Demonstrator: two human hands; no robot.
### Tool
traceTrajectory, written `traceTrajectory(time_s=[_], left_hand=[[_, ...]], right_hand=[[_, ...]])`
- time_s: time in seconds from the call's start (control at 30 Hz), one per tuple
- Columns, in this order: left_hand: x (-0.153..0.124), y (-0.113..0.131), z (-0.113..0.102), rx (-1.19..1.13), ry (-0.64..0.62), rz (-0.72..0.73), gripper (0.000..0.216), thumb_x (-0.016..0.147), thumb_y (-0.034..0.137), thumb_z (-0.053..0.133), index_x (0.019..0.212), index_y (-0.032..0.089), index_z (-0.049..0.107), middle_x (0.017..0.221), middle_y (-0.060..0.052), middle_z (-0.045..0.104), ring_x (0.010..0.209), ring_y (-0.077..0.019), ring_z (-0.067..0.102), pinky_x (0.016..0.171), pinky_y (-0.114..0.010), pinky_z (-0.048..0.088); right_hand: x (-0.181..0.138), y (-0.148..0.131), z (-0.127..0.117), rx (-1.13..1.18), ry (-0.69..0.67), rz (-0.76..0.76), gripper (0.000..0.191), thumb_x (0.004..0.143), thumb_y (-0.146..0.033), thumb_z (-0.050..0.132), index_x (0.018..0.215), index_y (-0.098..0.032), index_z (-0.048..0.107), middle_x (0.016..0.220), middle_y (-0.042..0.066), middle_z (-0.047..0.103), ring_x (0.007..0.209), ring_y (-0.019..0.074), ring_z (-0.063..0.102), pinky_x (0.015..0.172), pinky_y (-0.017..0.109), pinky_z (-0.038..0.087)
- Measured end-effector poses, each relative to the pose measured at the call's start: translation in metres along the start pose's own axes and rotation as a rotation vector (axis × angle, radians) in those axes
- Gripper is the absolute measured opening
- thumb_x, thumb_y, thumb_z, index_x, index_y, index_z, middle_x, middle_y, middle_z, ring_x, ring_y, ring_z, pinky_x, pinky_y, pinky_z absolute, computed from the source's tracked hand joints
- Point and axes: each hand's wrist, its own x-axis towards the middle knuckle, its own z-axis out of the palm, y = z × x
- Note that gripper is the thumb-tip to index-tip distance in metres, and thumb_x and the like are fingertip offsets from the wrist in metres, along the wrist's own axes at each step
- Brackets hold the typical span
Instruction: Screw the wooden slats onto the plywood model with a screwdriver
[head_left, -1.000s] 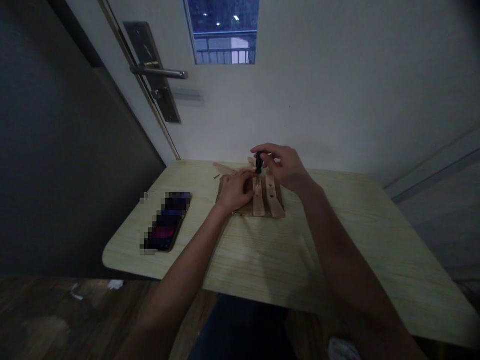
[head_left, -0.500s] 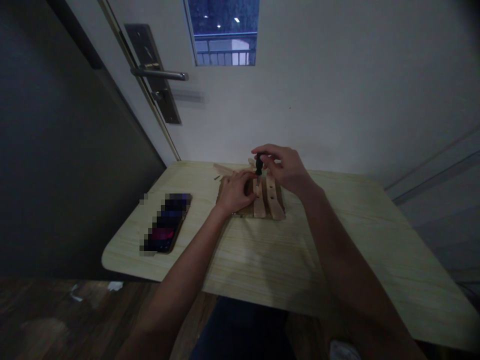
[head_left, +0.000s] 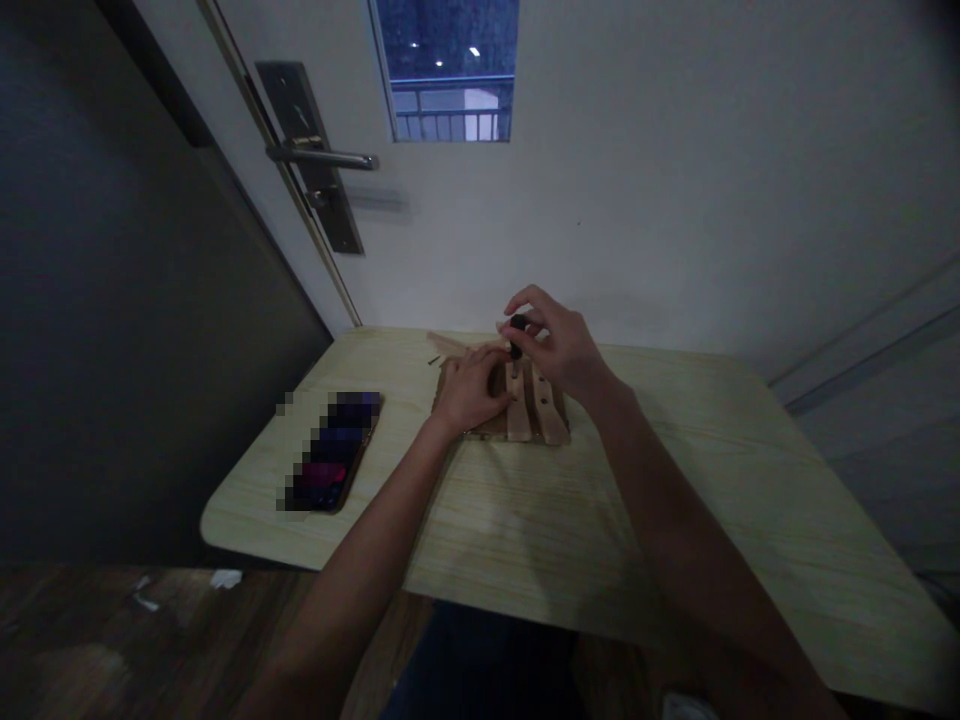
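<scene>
A small screwdriver (head_left: 517, 338) with a black handle is pinched between the thumb and fingers of my right hand (head_left: 562, 345). It stands nearly upright, its shaft pointing down at a pale wooden strip (head_left: 517, 415). My left hand (head_left: 472, 392) lies over the left part of a brown board (head_left: 487, 435), its thumb and index fingertips against that strip's left side, holding it. A second pale wooden strip (head_left: 551, 418) with dark holes lies on the board to the right. My left hand covers much of the board, and the screwdriver's tip is hard to make out.
A phone (head_left: 334, 455), partly pixelated, lies on the table (head_left: 480, 530) to the left. Behind the board are a thin wooden piece (head_left: 448, 343) and a small dark screw-like bit (head_left: 433, 360). A white door (head_left: 637, 200) with a metal handle (head_left: 326, 158) rises behind the table.
My right hand has shifted its fingers around the screwdriver handle, and its wrist sits slightly lower and further left. My left hand stays in place on the board. The view has tilted a little.
</scene>
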Motion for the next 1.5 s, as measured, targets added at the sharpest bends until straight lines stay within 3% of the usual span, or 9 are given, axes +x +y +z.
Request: traceTrajectory(time_s=[0.1, 0.23, 0.53, 0.77, 0.93, 1.1, 1.3, 1.43, 1.5], left_hand=[[0.0, 0.002, -0.001, -0.002, -0.006, -0.01, 0.049, 0.078, 0.027, 0.064, 0.126, 0.021, 0.062, 0.14, -0.01, 0.062, 0.13, -0.0336, 0.056, 0.106, -0.054, 0.045], [-0.001, 0.003, -0.002, -0.007, -0.008, -0.004, 0.05, 0.079, 0.028, 0.064, 0.129, 0.021, 0.061, 0.141, -0.01, 0.061, 0.131, -0.0338, 0.055, 0.106, -0.054, 0.044], [0.0, 0.001, 0.0, 0.017, -0.019, -0.019, 0.051, 0.079, 0.031, 0.066, 0.129, 0.02, 0.06, 0.141, -0.012, 0.061, 0.131, -0.0347, 0.054, 0.106, -0.055, 0.043], [0.0, 0.001, 0.0, 0.008, -0.016, 0.001, 0.05, 0.079, 0.03, 0.065, 0.127, 0.018, 0.061, 0.14, -0.013, 0.061, 0.131, -0.0352, 0.054, 0.104, -0.054, 0.044], [-0.001, 0.002, -0.001, -0.002, -0.017, 0.0, 0.049, 0.08, 0.028, 0.064, 0.128, 0.02, 0.06, 0.142, -0.012, 0.06, 0.133, -0.0339, 0.053, 0.106, -0.054, 0.043], [-0.001, 0.001, -0.001, 0.013, -0.007, -0.002, 0.047, 0.08, 0.029, 0.063, 0.126, 0.021, 0.06, 0.141, -0.011, 0.061, 0.131, -0.0341, 0.054, 0.105, -0.053, 0.043], [0.0, 0.0, 0.001, 0.038, -0.022, -0.005, 0.051, 0.08, 0.032, 0.061, 0.13, 0.019, 0.059, 0.14, -0.014, 0.061, 0.13, -0.0356, 0.055, 0.103, -0.055, 0.044], [-0.001, 0.002, 0.0, 0.045, -0.036, -0.031, 0.054, 0.081, 0.032, 0.06, 0.133, 0.018, 0.057, 0.143, -0.015, 0.059, 0.133, -0.0356, 0.053, 0.105, -0.055, 0.043], [-0.001, 0.002, 0.0, 0.043, -0.04, -0.034, 0.055, 0.081, 0.032, 0.061, 0.134, 0.018, 0.057, 0.145, -0.015, 0.058, 0.134, -0.0358, 0.052, 0.105, -0.055, 0.043]], right_hand=[[0.0, 0.003, -0.002, -0.012, -0.083, -0.032, 0.025, 0.098, -0.034, 0.052, 0.113, -0.021, 0.067, 0.091, 0.004, 0.074, 0.076, 0.016, 0.066, 0.071, 0.029, 0.05], [0.001, 0.006, -0.001, -0.028, -0.033, -0.077, 0.033, 0.101, -0.033, 0.042, 0.112, -0.019, 0.071, 0.109, 0.009, 0.077, 0.099, 0.0199, 0.07, 0.089, 0.034, 0.052], [0.003, -0.006, -0.002, -0.093, 0.064, 0.037, 0.016, 0.082, -0.034, 0.076, 0.083, -0.018, 0.076, 0.067, 0.001, 0.07, 0.06, 0.0131, 0.059, 0.062, 0.027, 0.046], [0.002, 0.001, -0.001, -0.032, -0.021, -0.063, 0.021, 0.093, -0.032, 0.062, 0.099, -0.021, 0.079, 0.092, 0.005, 0.076, 0.081, 0.0162, 0.065, 0.077, 0.03, 0.05], [0.001, 0.002, -0.012, 0.001, -0.118, -0.025, 0.035, 0.097, -0.024, 0.046, 0.118, -0.017, 0.074, 0.108, 0.009, 0.077, 0.091, 0.0167, 0.068, 0.085, 0.032, 0.053], [0.001, -0.005, -0.015, 0.06, -0.178, 0.0, 0.035, 0.094, -0.018, 0.049, 0.122, -0.017, 0.069, 0.099, 0.007, 0.076, 0.083, 0.016, 0.068, 0.077, 0.031, 0.053], [0.003, -0.012, -0.007, 0.006, -0.042, 0.033, 0.006, 0.083, -0.025, 0.07, 0.087, -0.021, 0.07, 0.082, 0.001, 0.073, 0.073, 0.0163, 0.067, 0.069, 0.029, 0.051], [0.002, -0.012, -0.002, -0.055, 0.04, 0.05, 0.021, 0.076, -0.037, 0.079, 0.079, -0.02, 0.066, 0.072, 0.0, 0.069, 0.063, 0.0142, 0.062, 0.063, 0.027, 0.048], [0.001, -0.011, 0.0, -0.078, 0.061, 0.061, 0.023, 0.077, -0.038, 0.079, 0.089, -0.021, 0.068, 0.07, -0.002, 0.066, 0.06, 0.013, 0.059, 0.061, 0.027, 0.046]])
